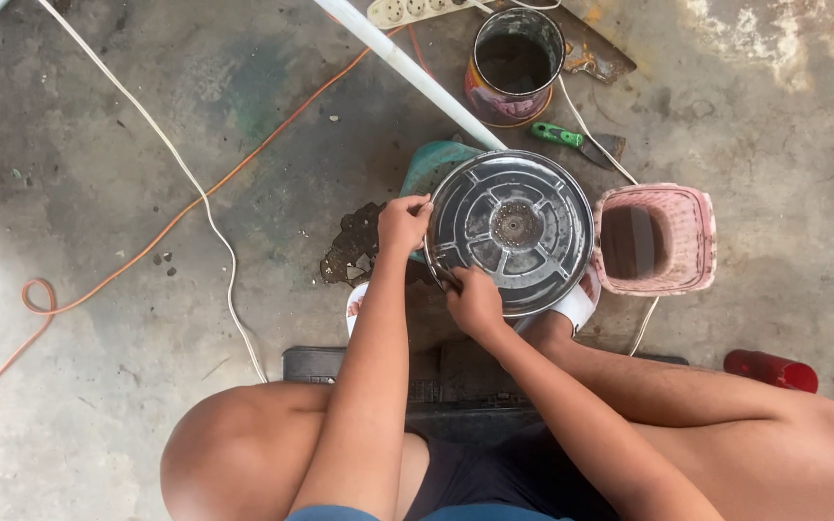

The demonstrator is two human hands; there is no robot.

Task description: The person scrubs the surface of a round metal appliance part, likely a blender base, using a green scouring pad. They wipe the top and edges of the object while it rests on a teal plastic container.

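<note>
A round dark metal drum (514, 232) with a ribbed, spoked face and a small hub at its centre rests in front of my knees on the concrete floor. My left hand (403, 222) grips its left rim, fingers curled over the edge. My right hand (473, 301) is closed at the lower left rim, apparently holding a small tool against the edge; the tool is mostly hidden. A teal object (433, 164) lies partly under the drum.
A pink plastic basket (656, 239) stands right of the drum. Behind are a rusty paint can (514, 66), a white pipe (407, 69), a green-handled tool (576, 141) and a power strip (417, 10). Orange cable (147, 241) and white cable (195, 188) cross the floor. A red cylinder (770, 370) lies right.
</note>
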